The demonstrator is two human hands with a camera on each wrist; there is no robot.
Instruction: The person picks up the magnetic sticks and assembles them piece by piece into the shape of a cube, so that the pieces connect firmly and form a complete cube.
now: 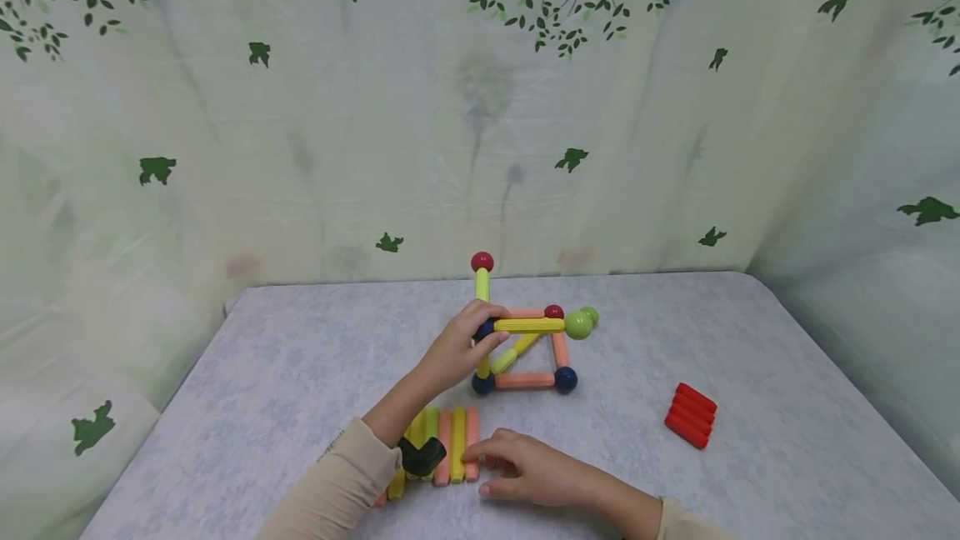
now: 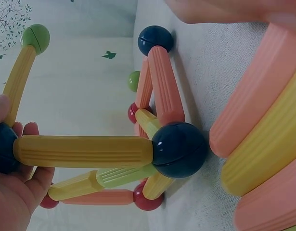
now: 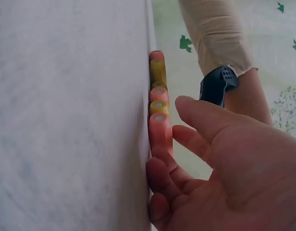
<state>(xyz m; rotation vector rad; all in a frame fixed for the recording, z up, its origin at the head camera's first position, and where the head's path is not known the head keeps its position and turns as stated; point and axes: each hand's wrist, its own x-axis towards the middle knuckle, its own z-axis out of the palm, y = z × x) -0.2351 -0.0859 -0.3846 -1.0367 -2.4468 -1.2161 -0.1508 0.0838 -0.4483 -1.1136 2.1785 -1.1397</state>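
A structure of magnetic rods and balls stands on the table. My left hand (image 1: 456, 350) holds the dark blue ball (image 2: 3, 149) at the top of an upright yellow rod (image 2: 85, 151), whose lower end meets another dark blue ball (image 2: 180, 150). From the held ball a yellow rod (image 1: 529, 326) runs out to the right, with a green ball (image 1: 578, 325) at its end. My right hand (image 1: 536, 472), fingers loosely bent and thumb apart, touches the rightmost pink rod (image 1: 472, 432) in a row of pink, yellow and green rods. The left forearm covers part of that row.
Several red rods (image 1: 690, 416) lie side by side to the right on the grey table (image 1: 787, 407). At the structure's back left, a red ball (image 1: 482, 262) tops an upright green rod (image 1: 482, 283). A leaf-printed curtain (image 1: 420, 148) hangs behind the table.
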